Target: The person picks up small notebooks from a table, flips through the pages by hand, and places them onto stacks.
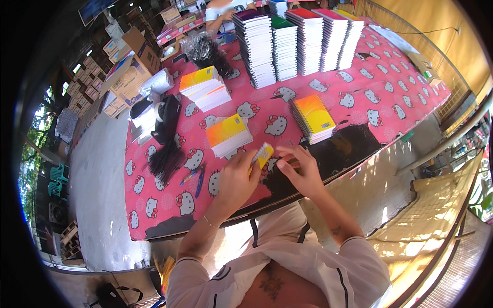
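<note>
My left hand (239, 177) is closed round a small yellow notebook (264, 155), tilted up above the near edge of the table. Close to its right side is my right hand (300, 168), fingers bent and pinched together; what they hold, if anything, is too small to make out. Beyond the left hand lies a loose pile of yellow-orange covered page blocks (228, 133). A stack of spiral-bound yellow-orange notebooks (313, 118) sits past the right hand. Blue-handled pliers (199, 183) and a bundle of black binding coils (167, 161) rest to the left.
Tall stacks of spiral notebooks (257, 51) stand along the far side. Another pile of page blocks (205, 87) is behind the nearer one. A black tape dispenser (167, 118) and an open carton (131, 77) are at left. Across the table sits another person (221, 18).
</note>
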Demonstrator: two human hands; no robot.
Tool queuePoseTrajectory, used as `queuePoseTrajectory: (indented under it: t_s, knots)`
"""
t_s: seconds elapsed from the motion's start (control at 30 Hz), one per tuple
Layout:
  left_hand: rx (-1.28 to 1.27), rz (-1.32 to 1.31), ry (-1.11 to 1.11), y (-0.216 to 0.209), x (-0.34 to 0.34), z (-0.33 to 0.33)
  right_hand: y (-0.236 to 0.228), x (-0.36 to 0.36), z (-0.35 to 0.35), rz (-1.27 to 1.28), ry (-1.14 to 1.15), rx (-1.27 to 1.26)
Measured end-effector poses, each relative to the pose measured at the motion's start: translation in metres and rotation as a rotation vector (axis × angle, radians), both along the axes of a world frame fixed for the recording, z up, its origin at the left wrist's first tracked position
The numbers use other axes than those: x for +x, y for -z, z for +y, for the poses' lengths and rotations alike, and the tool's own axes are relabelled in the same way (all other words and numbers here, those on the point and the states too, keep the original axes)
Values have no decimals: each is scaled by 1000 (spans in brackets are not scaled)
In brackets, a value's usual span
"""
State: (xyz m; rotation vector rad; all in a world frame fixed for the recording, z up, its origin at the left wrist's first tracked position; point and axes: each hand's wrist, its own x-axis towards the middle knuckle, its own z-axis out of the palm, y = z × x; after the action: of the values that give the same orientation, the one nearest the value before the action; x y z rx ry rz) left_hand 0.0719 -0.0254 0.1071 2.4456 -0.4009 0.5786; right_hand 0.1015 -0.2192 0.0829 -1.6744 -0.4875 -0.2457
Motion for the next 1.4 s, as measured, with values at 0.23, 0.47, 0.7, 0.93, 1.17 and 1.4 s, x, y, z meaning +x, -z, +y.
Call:
queuePoseTrajectory:
  t_s: [0.23,0.47,0.7,0.93,1.17,1.4]
  knots:
    - [-52,-302,225,-25,125,-75,-4,64,-70,187,-52,274]
    - [-7,-141,203,49,229,-111,27,154,-114,-218,409,-720]
    - [-330,-329,129,37,192,-49,37,135,-114,-352,646,-516]
    - [226,-177,18,75,98,123,15,55,-19,-223,143,-108]
    - [132,-23,-15,62,109,120,87,98,60,5,-119,-262]
    - [6,-29,-196,73,112,120,93,123,102,-3,-74,-318]
